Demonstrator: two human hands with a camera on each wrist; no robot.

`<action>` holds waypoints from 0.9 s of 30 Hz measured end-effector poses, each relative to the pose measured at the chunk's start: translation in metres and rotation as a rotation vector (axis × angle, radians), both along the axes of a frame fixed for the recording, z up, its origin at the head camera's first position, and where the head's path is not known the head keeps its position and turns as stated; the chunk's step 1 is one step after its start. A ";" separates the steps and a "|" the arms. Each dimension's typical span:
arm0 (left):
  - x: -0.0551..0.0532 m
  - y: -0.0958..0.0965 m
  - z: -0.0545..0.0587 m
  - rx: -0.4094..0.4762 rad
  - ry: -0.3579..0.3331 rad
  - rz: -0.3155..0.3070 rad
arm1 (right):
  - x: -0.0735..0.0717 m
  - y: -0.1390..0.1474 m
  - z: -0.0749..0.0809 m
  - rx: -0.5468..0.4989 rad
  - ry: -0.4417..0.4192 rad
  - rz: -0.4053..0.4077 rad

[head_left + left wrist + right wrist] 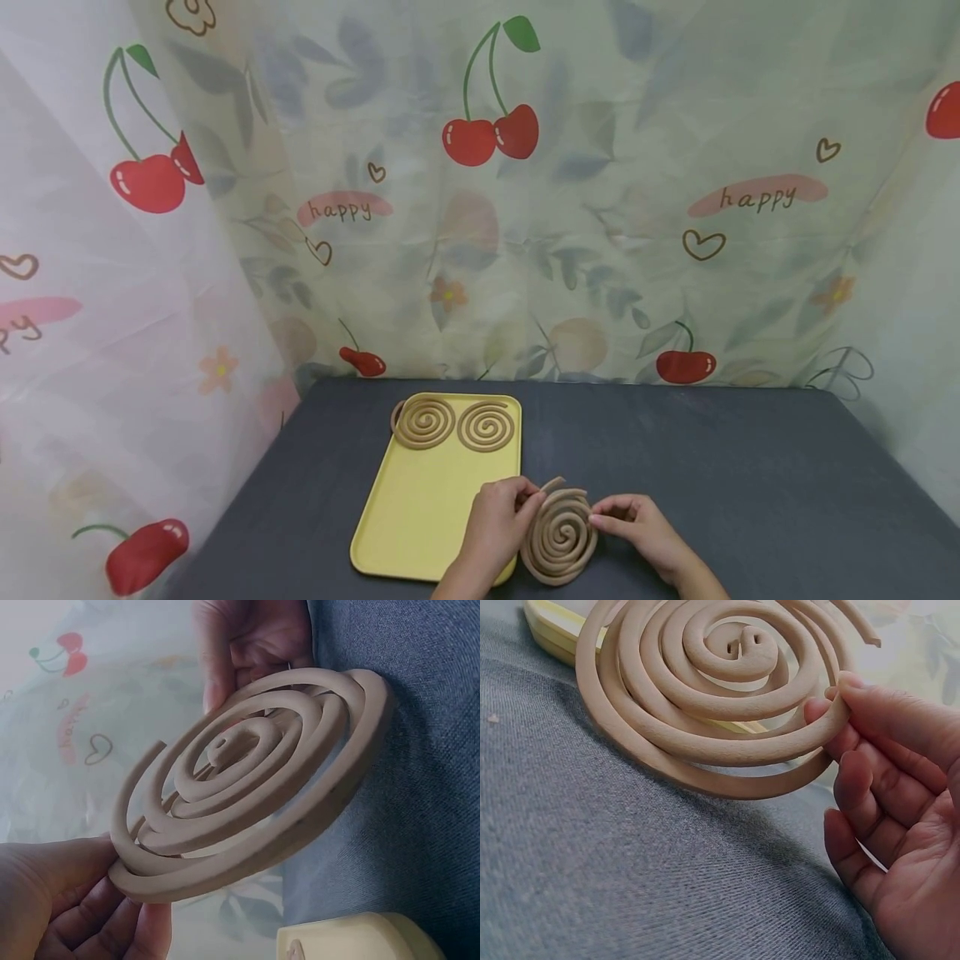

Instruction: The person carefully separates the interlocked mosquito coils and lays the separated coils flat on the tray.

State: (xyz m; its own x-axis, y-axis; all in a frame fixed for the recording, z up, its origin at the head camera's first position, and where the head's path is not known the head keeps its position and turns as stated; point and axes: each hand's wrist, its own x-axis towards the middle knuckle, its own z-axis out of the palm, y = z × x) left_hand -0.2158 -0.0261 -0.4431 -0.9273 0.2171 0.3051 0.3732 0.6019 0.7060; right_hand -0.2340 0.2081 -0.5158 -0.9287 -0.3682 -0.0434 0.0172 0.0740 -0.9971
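A pair of brown mosquito coils (564, 533), nested together, is held up between both hands at the tray's right side. My left hand (497, 521) pinches the outer ring at the left, thumb above and fingers below. On the opposite side, my right hand (637, 527) pinches the end of one coil between thumb and fingertips. In the left wrist view, the coils (217, 874) look tilted, with gaps between their layers. Their centres, one with small slots, show in the right wrist view, where the right hand (915, 795) has its other fingers loosely bent.
A yellow tray (420, 517) lies on the dark cloth-covered table (690, 450). Two more mosquito coils lie at its far end: the left coil (424, 422) overhangs the tray's left rim, and the right coil (486, 427) sits beside it. A cherry-printed curtain (525, 250) surrounds the table.
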 end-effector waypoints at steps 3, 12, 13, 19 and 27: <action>0.001 0.000 0.000 0.001 0.009 -0.001 | 0.000 0.000 0.000 -0.011 -0.005 0.011; 0.001 0.000 0.000 0.049 -0.014 -0.013 | 0.001 0.001 0.001 -0.043 -0.031 0.019; 0.001 0.000 0.000 0.051 -0.016 -0.012 | 0.001 0.001 0.001 -0.044 -0.034 0.019; 0.000 0.000 -0.002 0.052 -0.006 -0.001 | -0.001 0.002 0.000 -0.042 -0.043 0.020; -0.005 -0.002 -0.007 0.063 0.008 0.030 | -0.001 0.002 0.001 -0.080 -0.016 0.004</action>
